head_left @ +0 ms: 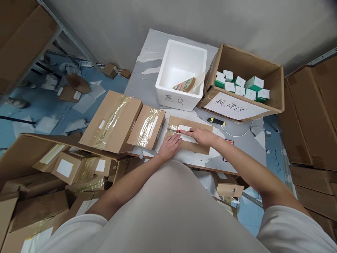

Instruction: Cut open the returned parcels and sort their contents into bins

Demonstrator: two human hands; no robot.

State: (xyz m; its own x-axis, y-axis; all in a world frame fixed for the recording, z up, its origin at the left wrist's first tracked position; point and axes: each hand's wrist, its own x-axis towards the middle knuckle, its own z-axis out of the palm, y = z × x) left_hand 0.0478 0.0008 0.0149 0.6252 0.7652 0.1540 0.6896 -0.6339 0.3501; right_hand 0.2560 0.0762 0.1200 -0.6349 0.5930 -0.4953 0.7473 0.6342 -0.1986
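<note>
A flat brown cardboard box (195,147) with a white label and shiny tape lies on the table before me. My left hand (169,147) rests on its left end, fingers stretched out and pressing down, with nothing held. Over the box's middle is my right hand (201,136), curled with the index finger pointing left along the taped seam. At that fingertip a small red-tipped tool (178,131) shows; the rest of it is hidden by the hand. Left of this box stand a smaller taped carton (147,126) and a larger taped carton (112,121).
Behind stand a white foam box (172,95) holding a piece of printed cardboard, and an open carton (276,88) with several green-and-white boxes. A black-and-yellow box cutter (216,121) and a phone (230,142) lie at right. A big carton (65,142) of parcels stands below left.
</note>
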